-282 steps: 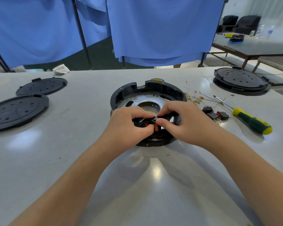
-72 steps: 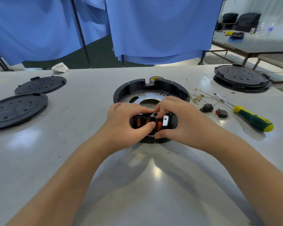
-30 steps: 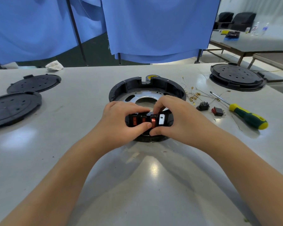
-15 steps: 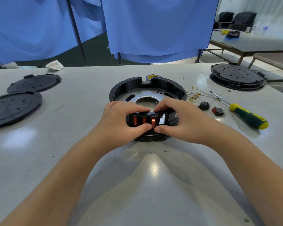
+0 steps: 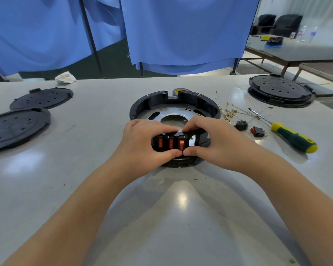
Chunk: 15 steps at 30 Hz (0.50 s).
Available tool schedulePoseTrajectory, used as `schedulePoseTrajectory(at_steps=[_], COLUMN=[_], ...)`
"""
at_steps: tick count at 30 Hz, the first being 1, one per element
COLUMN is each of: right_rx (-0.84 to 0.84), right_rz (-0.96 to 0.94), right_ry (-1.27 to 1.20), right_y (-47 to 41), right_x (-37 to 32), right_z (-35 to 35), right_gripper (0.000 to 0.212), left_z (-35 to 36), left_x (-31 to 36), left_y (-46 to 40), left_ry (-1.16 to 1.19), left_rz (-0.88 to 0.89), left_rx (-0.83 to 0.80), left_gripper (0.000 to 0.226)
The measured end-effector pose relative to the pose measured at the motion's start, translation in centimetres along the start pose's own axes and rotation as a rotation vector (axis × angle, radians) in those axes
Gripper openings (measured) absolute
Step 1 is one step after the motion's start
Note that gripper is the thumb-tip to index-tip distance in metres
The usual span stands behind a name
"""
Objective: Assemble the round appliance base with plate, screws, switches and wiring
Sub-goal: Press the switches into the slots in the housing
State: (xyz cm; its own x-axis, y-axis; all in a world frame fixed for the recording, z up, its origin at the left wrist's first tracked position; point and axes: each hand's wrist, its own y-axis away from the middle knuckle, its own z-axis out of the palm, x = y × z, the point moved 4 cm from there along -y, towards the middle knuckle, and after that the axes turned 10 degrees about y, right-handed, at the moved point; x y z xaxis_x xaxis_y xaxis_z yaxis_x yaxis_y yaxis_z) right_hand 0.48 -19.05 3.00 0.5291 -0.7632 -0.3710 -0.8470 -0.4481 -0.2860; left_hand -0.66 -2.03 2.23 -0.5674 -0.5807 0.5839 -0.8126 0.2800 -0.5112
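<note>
Head | left hand, right hand grip round base | three switches seated

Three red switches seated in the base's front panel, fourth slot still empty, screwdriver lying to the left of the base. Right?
Not quite. The head view shows the screwdriver lying to the right of the base, beyond the two loose switches. The rest holds: three red switches sit in the front panel and the fourth slot is empty.

Blue cloth curtains hang on dark poles past my table. Crumpled white rag at its far edge. Second grey table far right; black chairs behind it.
</note>
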Motion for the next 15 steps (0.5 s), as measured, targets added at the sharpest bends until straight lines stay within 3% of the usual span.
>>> schedulePoseTrajectory(at_steps=[6,15], right_rx=[0.034,0.053], right_rz=[-0.027,0.022], right_ry=[0.020,-0.092], right_y=[-0.01,-0.02], right_x=[0.04,0.20], right_z=[-0.03,-0.13], right_gripper=[0.025,0.016], left_z=[0.13,-0.12], left_x=[0.18,-0.08], left_y=[-0.06,-0.34], left_ry=[-0.068,0.033], left_rz=[0.014,-0.018], left_rx=[-0.005,-0.016], left_gripper=[0.042,0.030])
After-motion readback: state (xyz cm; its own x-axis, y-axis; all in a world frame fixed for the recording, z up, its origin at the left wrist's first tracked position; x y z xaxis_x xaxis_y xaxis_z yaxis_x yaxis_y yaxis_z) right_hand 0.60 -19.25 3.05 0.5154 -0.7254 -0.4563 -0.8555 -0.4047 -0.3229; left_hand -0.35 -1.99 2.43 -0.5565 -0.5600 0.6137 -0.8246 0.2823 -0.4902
